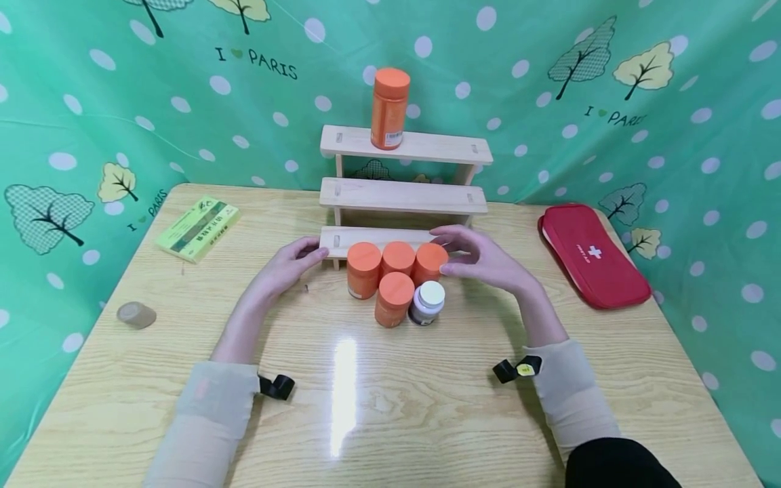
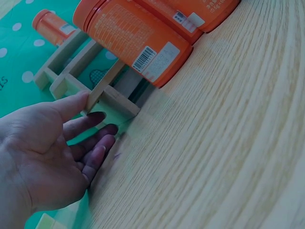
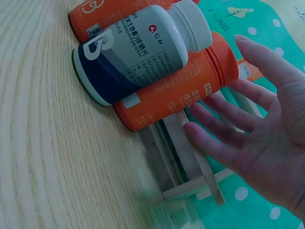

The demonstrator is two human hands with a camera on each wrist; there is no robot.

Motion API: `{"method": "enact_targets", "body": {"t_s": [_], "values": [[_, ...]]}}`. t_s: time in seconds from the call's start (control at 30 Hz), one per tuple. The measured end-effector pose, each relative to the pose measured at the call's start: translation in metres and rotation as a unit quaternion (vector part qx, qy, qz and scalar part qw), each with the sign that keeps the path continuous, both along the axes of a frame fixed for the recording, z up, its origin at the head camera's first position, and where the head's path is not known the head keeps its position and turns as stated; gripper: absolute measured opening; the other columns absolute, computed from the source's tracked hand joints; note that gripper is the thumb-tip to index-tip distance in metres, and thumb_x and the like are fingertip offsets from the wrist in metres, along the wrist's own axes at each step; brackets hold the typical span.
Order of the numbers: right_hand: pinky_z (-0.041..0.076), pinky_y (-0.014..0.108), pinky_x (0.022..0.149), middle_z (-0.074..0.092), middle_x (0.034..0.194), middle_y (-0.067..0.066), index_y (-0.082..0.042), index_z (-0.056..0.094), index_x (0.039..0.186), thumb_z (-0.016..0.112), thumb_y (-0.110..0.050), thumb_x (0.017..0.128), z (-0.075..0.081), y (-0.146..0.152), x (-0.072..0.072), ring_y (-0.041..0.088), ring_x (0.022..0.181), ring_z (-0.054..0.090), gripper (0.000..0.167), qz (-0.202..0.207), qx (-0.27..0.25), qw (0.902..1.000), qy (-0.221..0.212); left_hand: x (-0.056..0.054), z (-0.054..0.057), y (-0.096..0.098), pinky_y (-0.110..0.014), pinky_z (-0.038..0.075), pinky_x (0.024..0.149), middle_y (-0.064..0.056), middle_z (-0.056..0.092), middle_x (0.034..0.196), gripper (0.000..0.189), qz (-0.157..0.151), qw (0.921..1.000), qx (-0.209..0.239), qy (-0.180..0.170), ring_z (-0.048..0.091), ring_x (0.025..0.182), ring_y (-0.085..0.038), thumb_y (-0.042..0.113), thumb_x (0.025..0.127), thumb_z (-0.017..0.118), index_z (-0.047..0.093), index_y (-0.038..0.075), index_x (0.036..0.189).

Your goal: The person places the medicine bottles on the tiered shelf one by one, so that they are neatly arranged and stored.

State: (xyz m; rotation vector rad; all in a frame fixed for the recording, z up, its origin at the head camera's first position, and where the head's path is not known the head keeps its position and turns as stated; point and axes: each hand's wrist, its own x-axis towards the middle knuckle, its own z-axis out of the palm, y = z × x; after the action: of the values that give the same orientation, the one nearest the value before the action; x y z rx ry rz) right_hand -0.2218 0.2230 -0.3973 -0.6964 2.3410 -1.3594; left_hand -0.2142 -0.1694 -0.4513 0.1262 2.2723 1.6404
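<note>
A light wooden three-tier stand (image 1: 403, 192) is at the back of the table. My left hand (image 1: 291, 263) is at its lowest tier's left end, thumb against the front edge and fingers curled behind. Several orange bottles (image 1: 363, 266) stand grouped before that tier. Beside the front one is a white-capped bottle (image 1: 427, 301) with a dark blue and white label (image 3: 128, 52). My right hand (image 1: 482, 256) is at the group's right side, thumb close to the rightmost orange bottle (image 3: 190, 86), fingers extended toward the lowest tier. One orange bottle (image 1: 390, 108) stands on the top tier.
A green and yellow box (image 1: 198, 228) lies at the back left of the table. Nearer the left edge is a small grey-brown cylinder (image 1: 136, 315). A red first aid pouch (image 1: 593, 256) lies at the right. Green patterned cloth (image 1: 244, 102) hangs behind.
</note>
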Motion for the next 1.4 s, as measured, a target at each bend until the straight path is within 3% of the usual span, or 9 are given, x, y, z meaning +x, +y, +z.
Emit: {"method": "enact_targets", "body": {"t_s": [0.17, 0.4, 0.7, 1.0, 1.4], "values": [[0.055, 0.033, 0.107, 0.06, 0.142, 0.003, -0.019, 0.052, 0.149, 0.08, -0.017, 0.09, -0.003, -0.003, 0.0, 0.021, 0.129, 0.056, 0.065, 0.014, 0.003, 0.9999, 0.001, 0.001, 0.002, 0.0, -0.053, 0.031, 0.126, -0.021, 0.046, 0.157, 0.061, -0.001, 1.0, -0.002, 0.001, 0.04, 0.148, -0.038, 0.038, 0.105, 0.058, 0.042, 0.005, 0.155], [0.054, 0.047, 0.109, 0.063, 0.137, 0.001, -0.021, 0.057, 0.145, 0.08, -0.016, 0.09, -0.007, -0.005, -0.001, 0.02, 0.124, 0.057, 0.06, 0.024, 0.001, 0.9997, 0.007, 0.001, 0.001, -0.001, -0.053, 0.031, 0.125, -0.021, 0.047, 0.156, 0.06, 0.001, 1.0, -0.004, 0.003, 0.041, 0.147, -0.037, 0.039, 0.105, 0.058, 0.044, 0.006, 0.153], [0.056, 0.037, 0.106, 0.066, 0.132, -0.001, -0.022, 0.063, 0.138, 0.081, -0.019, 0.09, -0.009, -0.007, -0.002, 0.021, 0.121, 0.059, 0.052, 0.02, 0.004, 0.9998, 0.007, 0.002, 0.0, -0.004, -0.052, 0.03, 0.126, -0.019, 0.045, 0.157, 0.061, 0.006, 1.0, -0.003, -0.003, 0.039, 0.148, -0.036, 0.04, 0.105, 0.058, 0.044, 0.007, 0.154], [0.049, 0.047, 0.11, 0.066, 0.13, 0.001, -0.02, 0.062, 0.137, 0.079, -0.022, 0.091, -0.005, -0.003, 0.0, 0.02, 0.122, 0.057, 0.048, -0.022, 0.002, 0.9996, 0.018, 0.0, 0.0, -0.001, -0.053, 0.032, 0.124, -0.021, 0.046, 0.156, 0.061, 0.003, 1.0, -0.006, 0.002, 0.041, 0.146, -0.037, 0.04, 0.105, 0.058, 0.043, 0.005, 0.154], [0.052, 0.023, 0.095, 0.063, 0.129, 0.003, -0.013, 0.057, 0.14, 0.067, -0.018, 0.098, 0.022, 0.008, -0.006, 0.021, 0.116, 0.058, 0.044, -0.04, -0.034, 0.9976, 0.045, 0.001, 0.001, 0.0, -0.054, 0.03, 0.126, -0.022, 0.044, 0.158, 0.063, 0.004, 0.9999, -0.011, -0.003, 0.039, 0.149, -0.038, 0.04, 0.105, 0.058, 0.042, 0.005, 0.155]]}}
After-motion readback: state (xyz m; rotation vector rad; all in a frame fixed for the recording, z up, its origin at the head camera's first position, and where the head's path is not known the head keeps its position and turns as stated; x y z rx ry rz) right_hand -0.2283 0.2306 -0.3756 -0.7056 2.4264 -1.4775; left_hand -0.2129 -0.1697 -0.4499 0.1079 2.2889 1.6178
